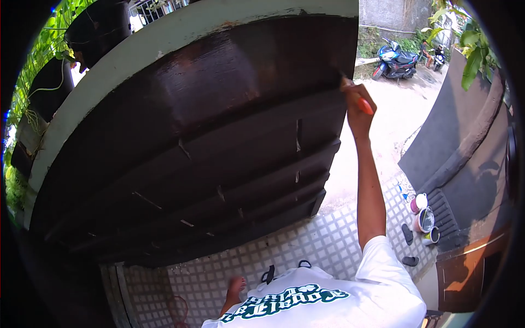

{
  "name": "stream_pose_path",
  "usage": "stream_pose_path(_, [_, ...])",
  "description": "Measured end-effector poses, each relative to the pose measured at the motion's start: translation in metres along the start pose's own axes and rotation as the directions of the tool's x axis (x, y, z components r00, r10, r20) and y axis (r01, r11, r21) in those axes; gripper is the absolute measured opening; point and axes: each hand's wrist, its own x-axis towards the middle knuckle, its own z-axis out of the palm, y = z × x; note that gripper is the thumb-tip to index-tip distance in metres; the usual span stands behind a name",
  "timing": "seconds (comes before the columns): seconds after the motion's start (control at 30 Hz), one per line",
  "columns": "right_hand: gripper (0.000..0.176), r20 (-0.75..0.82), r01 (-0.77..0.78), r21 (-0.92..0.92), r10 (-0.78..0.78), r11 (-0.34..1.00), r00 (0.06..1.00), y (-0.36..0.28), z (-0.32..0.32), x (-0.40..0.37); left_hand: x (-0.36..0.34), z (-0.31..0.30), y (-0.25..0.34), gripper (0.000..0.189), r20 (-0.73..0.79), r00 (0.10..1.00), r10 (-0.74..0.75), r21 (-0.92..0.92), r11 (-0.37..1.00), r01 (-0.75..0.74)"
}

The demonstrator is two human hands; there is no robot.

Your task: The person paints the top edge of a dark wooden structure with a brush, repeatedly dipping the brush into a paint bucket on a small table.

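My right hand (361, 109) is raised at the upper right end of a dark brown panel (219, 142). Its fingers are closed around a paintbrush with an orange-red handle (365, 106). The brush tip points up and left, at the panel's edge; whether the bristles touch it is hard to tell. Glossy, wet-looking patches show on the upper part of the panel, and several pale slits or marks lie lower down. Low in the view, beside my white shirt (306, 300), hangs my left hand (236, 286), over the tiled floor. Its fingers are too small to make out.
Several paint containers (424, 220) stand on the tiled floor (339, 221) at the right, near dark slippers (407, 234). A grey curved wall (459, 131) rises beyond them. Outside are a blue motorcycle (395, 60) and a person (425, 52). Dark plant pots (98, 30) line the upper left.
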Motion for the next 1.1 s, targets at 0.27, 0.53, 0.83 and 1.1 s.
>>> stream_pose_path(0.27, [0.03, 0.0, 0.081, -0.431, -0.09, 0.899, 0.996, -0.015, 0.013, 0.004, 0.019, 0.021, -0.014, 0.025, -0.037, 0.998, -0.056, 0.008, 0.998, 0.056])
stream_pose_path(0.53, [0.015, 0.112, -0.001, 0.19, -0.02, 0.982, 0.994, -0.119, 0.098, -0.025, -0.011, 0.038, -0.013, 0.027, -0.048, 0.997, -0.054, 0.001, 0.999, 0.054])
stream_pose_path(0.83, [0.01, 0.09, -0.039, 0.246, 0.018, 0.969, 0.996, -0.06, 0.051, 0.009, -0.01, 0.029, -0.007, 0.028, -0.016, 1.0, 0.003, -0.015, 1.0, -0.003])
stream_pose_path(1.1, [0.004, -0.146, -0.065, -0.228, 0.032, 0.971, 0.989, 0.021, -0.033, 0.037, 0.002, 0.051, -0.007, 0.028, -0.051, 0.999, -0.013, 0.055, 0.998, 0.016])
